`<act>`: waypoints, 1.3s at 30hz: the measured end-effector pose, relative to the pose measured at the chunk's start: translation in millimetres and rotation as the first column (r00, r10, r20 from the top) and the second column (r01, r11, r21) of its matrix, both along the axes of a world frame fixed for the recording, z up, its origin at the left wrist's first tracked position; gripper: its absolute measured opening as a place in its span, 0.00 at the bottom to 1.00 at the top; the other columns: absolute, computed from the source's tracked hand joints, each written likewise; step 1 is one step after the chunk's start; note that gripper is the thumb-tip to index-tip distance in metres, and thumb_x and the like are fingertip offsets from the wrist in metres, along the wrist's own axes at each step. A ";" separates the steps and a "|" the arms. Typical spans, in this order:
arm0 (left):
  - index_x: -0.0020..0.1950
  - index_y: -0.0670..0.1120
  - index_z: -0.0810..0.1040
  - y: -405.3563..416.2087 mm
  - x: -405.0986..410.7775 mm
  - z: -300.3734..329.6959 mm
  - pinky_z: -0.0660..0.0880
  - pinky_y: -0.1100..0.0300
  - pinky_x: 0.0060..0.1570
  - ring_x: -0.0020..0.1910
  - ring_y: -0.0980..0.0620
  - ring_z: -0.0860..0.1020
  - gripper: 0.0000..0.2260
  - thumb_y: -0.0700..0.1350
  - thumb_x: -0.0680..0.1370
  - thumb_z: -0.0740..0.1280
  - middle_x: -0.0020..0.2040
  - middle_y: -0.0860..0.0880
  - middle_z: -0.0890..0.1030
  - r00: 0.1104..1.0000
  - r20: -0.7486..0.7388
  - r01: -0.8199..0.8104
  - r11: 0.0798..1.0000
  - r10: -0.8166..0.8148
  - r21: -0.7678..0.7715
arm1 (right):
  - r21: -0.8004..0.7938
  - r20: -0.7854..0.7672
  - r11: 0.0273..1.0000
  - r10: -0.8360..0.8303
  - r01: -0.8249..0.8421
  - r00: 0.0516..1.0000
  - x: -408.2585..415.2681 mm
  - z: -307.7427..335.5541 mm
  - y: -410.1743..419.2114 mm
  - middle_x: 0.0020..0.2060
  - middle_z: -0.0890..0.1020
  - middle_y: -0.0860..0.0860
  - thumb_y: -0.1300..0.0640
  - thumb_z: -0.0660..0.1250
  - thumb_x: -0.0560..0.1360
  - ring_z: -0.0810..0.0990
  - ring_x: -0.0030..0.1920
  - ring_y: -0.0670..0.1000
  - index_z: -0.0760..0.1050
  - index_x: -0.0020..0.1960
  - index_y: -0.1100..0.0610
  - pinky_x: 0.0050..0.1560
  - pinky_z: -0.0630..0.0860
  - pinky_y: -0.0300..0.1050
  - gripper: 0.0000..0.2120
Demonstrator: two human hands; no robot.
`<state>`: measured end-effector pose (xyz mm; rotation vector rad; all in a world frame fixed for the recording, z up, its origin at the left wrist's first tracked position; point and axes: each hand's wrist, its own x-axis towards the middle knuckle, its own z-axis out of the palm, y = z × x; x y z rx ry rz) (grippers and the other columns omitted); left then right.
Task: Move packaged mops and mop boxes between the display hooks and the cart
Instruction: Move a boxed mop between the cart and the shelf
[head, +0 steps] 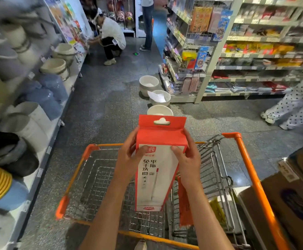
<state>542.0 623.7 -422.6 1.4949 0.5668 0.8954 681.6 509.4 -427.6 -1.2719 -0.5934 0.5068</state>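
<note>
A tall red-and-white mop box (157, 170) with a red hang tab on top is held upright over the orange wire cart (96, 179). My left hand (129, 156) grips the box's left edge near the top, thumb on the front face. My right hand (186, 157) grips the right edge at the same height. The cart's basket below the box shows bare wire mesh. No display hooks for mops are in view.
Shelves of buckets and bins (29, 112) line the left. Three white basins (154, 94) stand on the floor ahead of the cart. Stocked shelves (251, 56) are at right, cardboard boxes (295, 195) near right. One person crouches (111, 37) far ahead; others stand in the aisles.
</note>
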 end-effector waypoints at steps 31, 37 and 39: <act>0.70 0.56 0.72 -211.3 -219.6 194.5 0.75 0.69 0.53 0.58 0.62 0.80 0.21 0.51 0.76 0.68 0.60 0.63 0.81 0.669 0.357 -0.743 0.565 0.652 0.359 | 0.349 0.442 0.674 0.494 -0.651 0.749 -180.7 193.9 -96.9 0.66 0.79 0.43 0.51 0.69 0.74 0.79 0.63 0.43 0.66 0.72 0.44 0.59 0.77 0.37 0.28; 0.68 0.63 0.75 -264.6 -314.4 194.5 0.75 0.63 0.62 0.64 0.60 0.78 0.20 0.55 0.76 0.71 0.65 0.62 0.79 0.475 0.383 -0.867 0.346 0.792 0.359 | 0.341 0.471 0.528 0.619 -0.778 0.628 -280.4 196.2 -113.5 0.64 0.77 0.32 0.52 0.69 0.76 0.77 0.63 0.36 0.66 0.72 0.43 0.58 0.73 0.29 0.27; 0.67 0.66 0.75 -291.7 -349.2 190.6 0.77 0.58 0.62 0.65 0.56 0.78 0.23 0.63 0.73 0.72 0.66 0.59 0.79 0.389 0.371 -0.907 0.278 0.843 0.318 | 0.339 0.461 0.466 0.674 -0.817 0.576 -318.6 192.9 -124.3 0.64 0.77 0.30 0.52 0.70 0.76 0.76 0.64 0.36 0.66 0.72 0.42 0.58 0.73 0.29 0.27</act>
